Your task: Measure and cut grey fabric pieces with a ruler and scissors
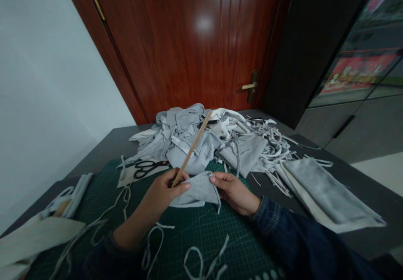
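My left hand (168, 189) is closed round the lower end of a thin wooden stick (194, 145), which slants up and away to the right. Its thumb also rests at the left edge of a small piece of grey cloth (200, 191). With thumb and fingers, my right hand (233, 189) pinches the upper right edge of that cloth. The cloth hangs between both hands above a green cutting mat (189, 238). Black-handled scissors (147, 168) lie beyond my left hand on a pale strip of fabric.
A heap of grey cloth (179, 129) and tangled strips (277, 143) covers the far side of the table. Folded grey fabric (330, 192) lies at right, pale fabric (40, 238) at left. Loose white cords (198, 259) lie nearest me. Behind stands a closed wooden door (189, 40).
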